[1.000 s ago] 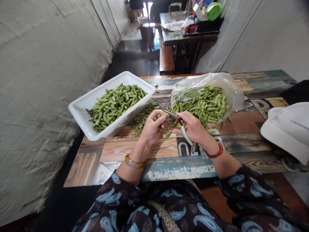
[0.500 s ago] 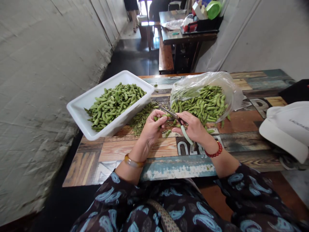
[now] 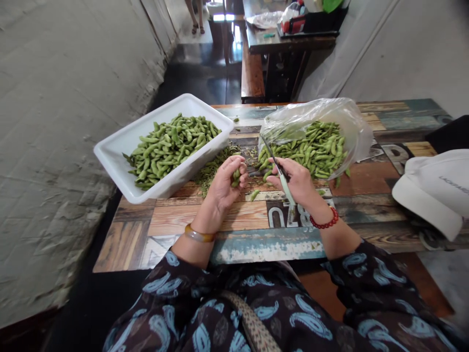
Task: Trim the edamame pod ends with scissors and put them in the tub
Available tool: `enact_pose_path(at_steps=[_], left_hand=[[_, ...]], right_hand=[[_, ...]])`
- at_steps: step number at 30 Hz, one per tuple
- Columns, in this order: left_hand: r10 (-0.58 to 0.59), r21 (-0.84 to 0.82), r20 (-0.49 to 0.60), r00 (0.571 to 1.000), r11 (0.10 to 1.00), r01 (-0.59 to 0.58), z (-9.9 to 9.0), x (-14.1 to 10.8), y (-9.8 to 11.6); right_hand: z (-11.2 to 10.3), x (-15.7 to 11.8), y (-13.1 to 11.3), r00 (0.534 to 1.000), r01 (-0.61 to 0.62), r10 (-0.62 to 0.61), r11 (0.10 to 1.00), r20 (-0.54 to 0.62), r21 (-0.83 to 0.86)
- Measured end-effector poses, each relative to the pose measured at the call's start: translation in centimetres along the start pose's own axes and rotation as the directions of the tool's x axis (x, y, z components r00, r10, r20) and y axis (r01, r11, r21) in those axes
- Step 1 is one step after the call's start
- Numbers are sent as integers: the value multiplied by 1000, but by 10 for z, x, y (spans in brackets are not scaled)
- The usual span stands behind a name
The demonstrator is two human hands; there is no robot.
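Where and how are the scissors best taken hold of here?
Probably by the pale green handle, coming from the near side: it slants back toward the person, while the dark blades of the scissors point forward, away from the body. The right hand grips them from the right, leaving the handle's lower end showing.

Green in pods [image 3: 172, 151], white in tub [image 3: 183, 175], mint on scissor handle [image 3: 287, 190], patchwork on surface [image 3: 205, 215], blue paisley on dark sleeves [image 3: 164, 288].

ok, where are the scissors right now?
Head view, just right of centre: the scissors are in the right hand, blades pointing away from the wearer, by the near left of the clear plastic bag.
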State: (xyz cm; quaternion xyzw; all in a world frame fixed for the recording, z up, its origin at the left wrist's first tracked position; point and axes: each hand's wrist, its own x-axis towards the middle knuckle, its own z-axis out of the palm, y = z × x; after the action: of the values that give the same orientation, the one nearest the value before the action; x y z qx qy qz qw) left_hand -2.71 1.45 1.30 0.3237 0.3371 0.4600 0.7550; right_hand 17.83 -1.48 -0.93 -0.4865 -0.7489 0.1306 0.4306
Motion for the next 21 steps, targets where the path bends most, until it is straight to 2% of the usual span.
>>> enact_pose_path(at_steps=[2, 4, 6, 9, 12, 14, 15, 17, 19, 21], left_hand=[[10, 213, 33, 999, 977, -17, -1, 0, -1], [30, 493, 103, 994, 867, -77, -3, 0, -1], [45, 711, 195, 980, 682, -173, -5, 0, -1], [26, 893, 265, 964, 370, -256, -7, 0, -3], [-6, 972, 234, 972, 39, -233, -6, -1, -8], [-24, 967, 235, 972, -92, -236, -5, -2, -11], [-31, 962, 245, 969, -114, -247, -4, -3, -12], [-17, 959, 270, 963, -81, -271, -3, -2, -13], [39, 959, 276, 960, 52, -278, -3, 0, -12], [95, 924, 251, 963, 273, -267, -3, 1, -9]], right_hand=[[0, 0, 1, 1000, 10, -10, 1000, 6, 0], [1, -1, 2, 1000, 25, -25, 1000, 6, 6], [1, -1, 3, 1000, 29, -29, 1000, 3, 7], [1, 0, 4, 1000, 20, -20, 1000, 2, 4], [1, 0, 4, 1000, 7, -7, 1000, 5, 6], [1, 0, 4, 1000, 0, 0, 1000, 7, 10], [1, 0, 3, 1000, 0, 0, 1000, 8, 11], [0, 0, 3, 1000, 2, -2, 1000, 7, 9], [0, 0, 2, 1000, 8, -8, 1000, 0, 0], [-1, 0, 2, 1000, 20, -20, 1000, -15, -9]])
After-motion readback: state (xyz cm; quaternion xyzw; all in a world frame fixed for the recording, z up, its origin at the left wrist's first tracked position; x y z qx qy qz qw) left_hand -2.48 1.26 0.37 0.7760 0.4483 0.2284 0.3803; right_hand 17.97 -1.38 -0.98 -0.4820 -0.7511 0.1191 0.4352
